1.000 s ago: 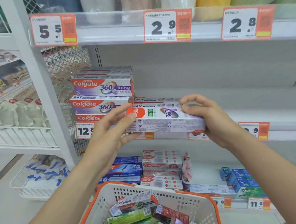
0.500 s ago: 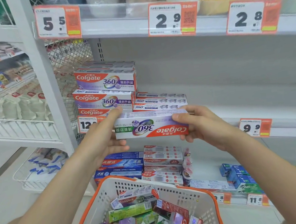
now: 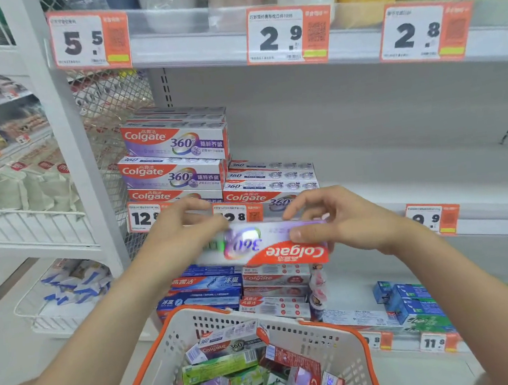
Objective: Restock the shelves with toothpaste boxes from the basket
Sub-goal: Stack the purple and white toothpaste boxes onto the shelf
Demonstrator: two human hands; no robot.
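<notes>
I hold a purple and red Colgate 360 toothpaste box [image 3: 261,246] upside down in front of the middle shelf [image 3: 400,178]. My left hand [image 3: 182,230] grips its left end and my right hand [image 3: 339,218] pinches its right end. Behind it, matching Colgate 360 boxes [image 3: 175,156] stand stacked at the shelf's left, with a lower stack [image 3: 271,179] beside them. Below, the white and orange basket [image 3: 331,330] holds several mixed toothpaste boxes [image 3: 232,365].
A lower shelf carries blue and red toothpaste boxes [image 3: 240,286] and blue-green boxes [image 3: 412,304]. Orange price tags [image 3: 287,35] line the shelf edges. A white upright post [image 3: 71,141] and wire racks [image 3: 26,226] stand to the left. The middle shelf's right part is bare.
The box has dropped a little lower and nearer to me, still upside down. My left hand has slid further over its left end, and my right fingers have shifted on the right end.
</notes>
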